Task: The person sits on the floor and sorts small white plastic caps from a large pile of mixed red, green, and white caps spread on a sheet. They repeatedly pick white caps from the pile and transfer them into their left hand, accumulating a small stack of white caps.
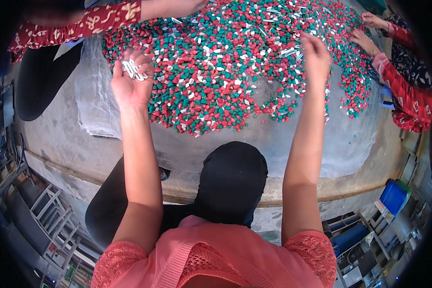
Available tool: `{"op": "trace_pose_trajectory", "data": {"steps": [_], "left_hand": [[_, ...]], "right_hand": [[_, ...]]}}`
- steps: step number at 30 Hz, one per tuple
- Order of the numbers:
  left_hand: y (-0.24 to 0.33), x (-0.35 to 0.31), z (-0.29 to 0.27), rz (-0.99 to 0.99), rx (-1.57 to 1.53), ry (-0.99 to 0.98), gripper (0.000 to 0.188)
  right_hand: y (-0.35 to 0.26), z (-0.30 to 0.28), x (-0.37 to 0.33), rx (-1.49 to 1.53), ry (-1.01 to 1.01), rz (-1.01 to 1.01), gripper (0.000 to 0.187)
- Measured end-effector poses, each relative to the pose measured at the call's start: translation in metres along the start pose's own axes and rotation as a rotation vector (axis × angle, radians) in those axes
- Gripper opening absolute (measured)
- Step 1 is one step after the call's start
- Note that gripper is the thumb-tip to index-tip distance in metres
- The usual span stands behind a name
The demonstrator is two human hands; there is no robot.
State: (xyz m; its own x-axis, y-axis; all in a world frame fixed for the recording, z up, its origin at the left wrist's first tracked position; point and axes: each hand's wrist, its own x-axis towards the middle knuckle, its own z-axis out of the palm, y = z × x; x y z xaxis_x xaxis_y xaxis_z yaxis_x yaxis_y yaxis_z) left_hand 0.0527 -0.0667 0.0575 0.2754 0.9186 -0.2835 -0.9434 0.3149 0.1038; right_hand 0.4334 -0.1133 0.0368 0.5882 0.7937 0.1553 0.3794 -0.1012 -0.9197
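Note:
My left hand (133, 89) is turned palm up over the near left edge of a wide heap (201, 96) of small red, green and white pieces. Several flat white oblong pieces (135, 71) lie in its palm, with the fingers curled around them. Over the right part of the heap is my right hand (317, 60), its fingers bent and close together. Whatever may be between those fingertips is too small to make out. Thin white strips (289, 52) lie among the pieces just left of this hand.
The heap lies on a translucent plastic sheet (98, 108) over a raised concrete slab (57, 139). A co-worker's patterned red sleeve (105, 19) reaches in at far left. Another person's hands (367, 43) touch the heap at right. A blue container (393, 197) stands beyond the slab's edge.

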Motion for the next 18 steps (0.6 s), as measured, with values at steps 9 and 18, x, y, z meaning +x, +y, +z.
{"op": "trace_pose_trajectory", "data": {"steps": [9, 18], "left_hand": [[-0.039, 0.005, -0.022, -0.065, -0.081, 0.133, 0.037], [-0.048, 0.006, -0.020, -0.118, -0.020, 0.127, 0.028]], "right_hand": [[0.046, 0.074, -0.040, -0.728, 0.001, -0.153, 0.039], [-0.034, 0.066, -0.117, -0.077, -0.795, -0.242, 0.026]]}}
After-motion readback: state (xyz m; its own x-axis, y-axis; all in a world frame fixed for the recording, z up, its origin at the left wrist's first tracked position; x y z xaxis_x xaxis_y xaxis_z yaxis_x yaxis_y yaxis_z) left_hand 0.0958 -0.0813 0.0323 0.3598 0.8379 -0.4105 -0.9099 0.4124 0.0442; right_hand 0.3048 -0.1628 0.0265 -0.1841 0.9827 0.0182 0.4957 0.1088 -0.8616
